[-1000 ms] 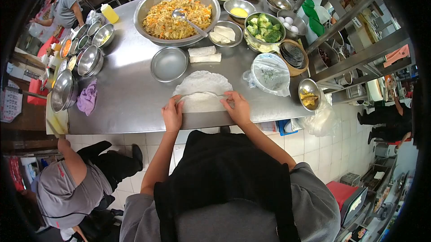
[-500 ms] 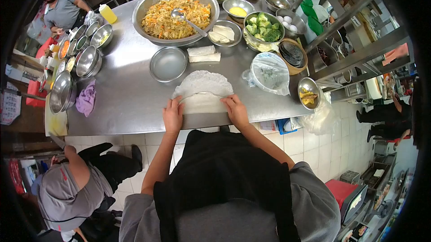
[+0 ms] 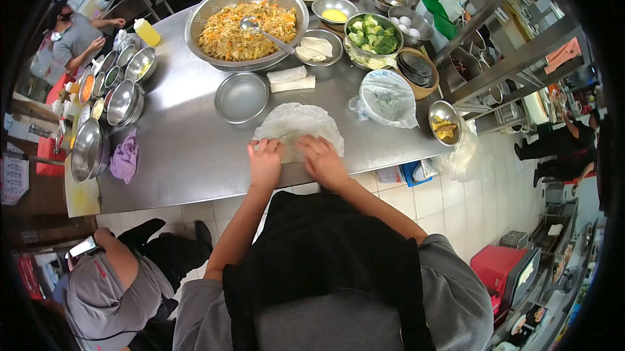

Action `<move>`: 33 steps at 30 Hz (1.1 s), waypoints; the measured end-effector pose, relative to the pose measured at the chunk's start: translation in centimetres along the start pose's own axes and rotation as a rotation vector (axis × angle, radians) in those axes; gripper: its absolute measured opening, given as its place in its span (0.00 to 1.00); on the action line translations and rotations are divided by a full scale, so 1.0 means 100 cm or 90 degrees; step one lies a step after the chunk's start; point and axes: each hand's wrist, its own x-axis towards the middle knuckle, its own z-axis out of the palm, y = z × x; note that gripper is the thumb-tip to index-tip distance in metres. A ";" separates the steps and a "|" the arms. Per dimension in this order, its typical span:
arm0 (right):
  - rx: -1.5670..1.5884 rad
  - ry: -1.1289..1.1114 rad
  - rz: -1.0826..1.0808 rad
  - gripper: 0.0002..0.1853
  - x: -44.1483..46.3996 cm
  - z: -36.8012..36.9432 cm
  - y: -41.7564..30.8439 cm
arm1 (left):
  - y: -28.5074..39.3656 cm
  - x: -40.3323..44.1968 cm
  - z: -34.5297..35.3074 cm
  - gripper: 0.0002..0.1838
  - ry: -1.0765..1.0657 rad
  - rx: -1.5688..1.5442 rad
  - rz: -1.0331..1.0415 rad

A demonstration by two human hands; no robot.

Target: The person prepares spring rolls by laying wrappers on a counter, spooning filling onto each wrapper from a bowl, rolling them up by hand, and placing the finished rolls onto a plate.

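A thin, round white wrapper (image 3: pixel 301 119) lies on the steel table near its front edge, its near part folded over. My left hand (image 3: pixel 265 161) rests on the wrapper's left near side, fingers bent over it. On the right near side is my right hand (image 3: pixel 321 159), fingers slanting in toward the middle and somewhat blurred. Whether either hand pinches the wrapper cannot be made out. Beyond the wrapper lie two white rolls (image 3: pixel 291 80), with an empty steel bowl (image 3: pixel 241 98) to their left and a bowl of pale slices (image 3: pixel 319 48) behind them.
A colander of noodles (image 3: pixel 246 31) with a ladle stands at the back. Broccoli (image 3: pixel 373 33), eggs (image 3: pixel 407 24) and a plastic-covered bowl (image 3: pixel 388 98) are on the right. Several bowls and a purple cloth (image 3: pixel 124 157) sit left. A person (image 3: pixel 111 286) is at lower left.
Both hands have moved inward from the wrapper's sides toward its middle, fingers now over the folded part. The view has tilted slightly. The co-worker at upper left has raised their hands.
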 end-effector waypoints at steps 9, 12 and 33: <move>-0.014 -0.043 0.020 0.32 -0.006 0.035 -0.011 | -0.007 -0.026 0.048 0.30 0.090 -0.169 0.040; -0.042 -0.031 0.087 0.32 -0.009 0.034 -0.008 | -0.028 -0.030 0.037 0.29 0.086 -0.088 0.070; 0.056 -0.141 -0.012 0.33 -0.021 0.005 0.016 | -0.003 -0.034 0.027 0.30 -0.034 -0.111 0.020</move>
